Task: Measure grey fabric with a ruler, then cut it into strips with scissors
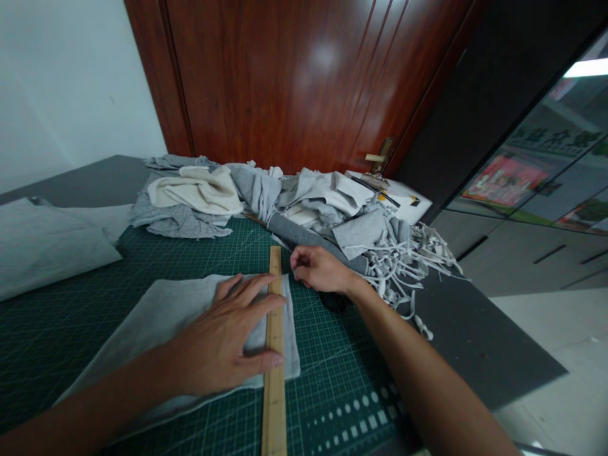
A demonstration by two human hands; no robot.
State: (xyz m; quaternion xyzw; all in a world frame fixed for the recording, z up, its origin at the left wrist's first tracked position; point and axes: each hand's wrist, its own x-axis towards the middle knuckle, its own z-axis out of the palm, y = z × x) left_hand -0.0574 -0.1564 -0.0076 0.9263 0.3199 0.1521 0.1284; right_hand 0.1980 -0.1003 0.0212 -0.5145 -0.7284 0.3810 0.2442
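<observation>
A light grey piece of cloth (183,297) lies flat on a green gridded cutting mat (323,361). Across it, close to its right edge, runs a wooden ruler (274,392). My left hand (228,339) is spread over the cloth, its fingertips and thumb resting on the ruler. Just right of the ruler's far end is my right hand (316,267), its fingers curled together. Whatever they may hold is hidden. A dark round object (334,302) shows partly below my right wrist; its kind is unclear.
Heaped grey and cream fabric (194,193) lies along the back, with cut strips (399,272) at its right. Another pale cloth (52,244) covers the mat's left side. A white box (403,199) stands by the brown door (285,82). The grey tabletop (475,335) ends at the right.
</observation>
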